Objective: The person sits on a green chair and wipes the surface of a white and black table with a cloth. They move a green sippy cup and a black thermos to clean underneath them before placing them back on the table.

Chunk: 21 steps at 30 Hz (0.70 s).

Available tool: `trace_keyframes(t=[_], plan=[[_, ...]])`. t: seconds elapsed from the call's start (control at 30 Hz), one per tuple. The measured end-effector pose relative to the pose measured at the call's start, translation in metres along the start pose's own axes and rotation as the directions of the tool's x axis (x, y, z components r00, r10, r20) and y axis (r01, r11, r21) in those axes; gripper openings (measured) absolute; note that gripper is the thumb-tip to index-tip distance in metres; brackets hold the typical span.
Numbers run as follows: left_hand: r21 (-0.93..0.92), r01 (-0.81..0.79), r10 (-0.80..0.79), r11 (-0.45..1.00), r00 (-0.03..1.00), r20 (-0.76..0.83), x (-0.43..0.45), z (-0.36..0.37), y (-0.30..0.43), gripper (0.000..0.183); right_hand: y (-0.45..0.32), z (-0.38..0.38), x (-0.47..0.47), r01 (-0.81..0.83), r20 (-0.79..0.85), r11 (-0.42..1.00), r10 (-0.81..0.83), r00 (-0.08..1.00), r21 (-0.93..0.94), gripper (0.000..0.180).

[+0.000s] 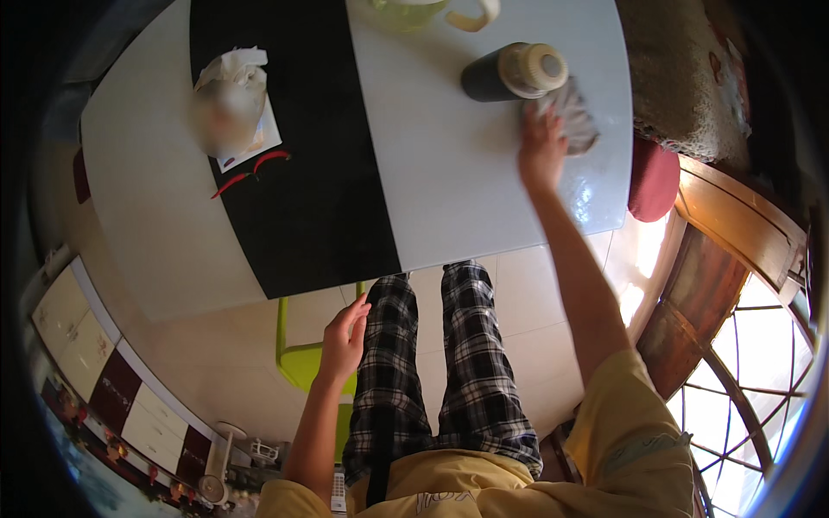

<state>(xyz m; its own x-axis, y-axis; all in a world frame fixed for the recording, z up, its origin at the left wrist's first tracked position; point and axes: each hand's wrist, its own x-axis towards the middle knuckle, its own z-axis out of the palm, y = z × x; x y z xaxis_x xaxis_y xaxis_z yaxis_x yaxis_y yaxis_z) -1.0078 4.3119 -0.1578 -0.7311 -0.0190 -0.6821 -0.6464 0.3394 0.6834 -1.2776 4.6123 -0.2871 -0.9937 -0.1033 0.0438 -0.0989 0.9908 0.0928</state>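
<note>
My right hand (543, 146) lies over the near left edge of a crumpled grey-brown cloth (573, 120) on the white part of the table; its fingers are spread and blurred, so the grip is unclear. Just beyond it, a dark bottle with a cream cap (495, 72) appears tilted across the picture, next to the cloth. My left hand (346, 337) hangs below the table's near edge by my left leg, empty, fingers loosely bent. On the black band of the table, two red chillies (272, 155) lie beside a white card (269, 133) and a crumpled white bag (239, 68).
A clear greenish pitcher (408, 13) with a cream handle stands at the table's far edge. Under the near left edge is a green chair (307, 362). A red round seat (651, 181) is at the right, near a wooden piece of furniture (738, 213). Cabinets (84, 330) line the lower left.
</note>
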Motion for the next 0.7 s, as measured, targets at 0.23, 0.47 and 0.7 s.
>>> trace_keyframes(t=[0.23,0.47,0.7], plan=[[-0.082,0.001,0.001,0.997,1.000,0.029,0.006,0.030,0.027,0.033,-0.015,-0.067,-0.122,0.125,0.469,0.957,-0.239,0.850,0.261,0.046],[0.094,-0.100,0.101,0.991,0.995,-0.013,0.026,0.049,0.026,0.032,0.020,-0.017,0.105,0.122,0.112,0.963,-0.152,0.982,0.241,0.035],[0.632,-0.075,0.336,0.771,0.891,-0.305,0.130,0.009,0.068,0.061,0.002,-0.020,0.008,0.221,0.090,0.918,-0.264,0.960,0.330,0.042]])
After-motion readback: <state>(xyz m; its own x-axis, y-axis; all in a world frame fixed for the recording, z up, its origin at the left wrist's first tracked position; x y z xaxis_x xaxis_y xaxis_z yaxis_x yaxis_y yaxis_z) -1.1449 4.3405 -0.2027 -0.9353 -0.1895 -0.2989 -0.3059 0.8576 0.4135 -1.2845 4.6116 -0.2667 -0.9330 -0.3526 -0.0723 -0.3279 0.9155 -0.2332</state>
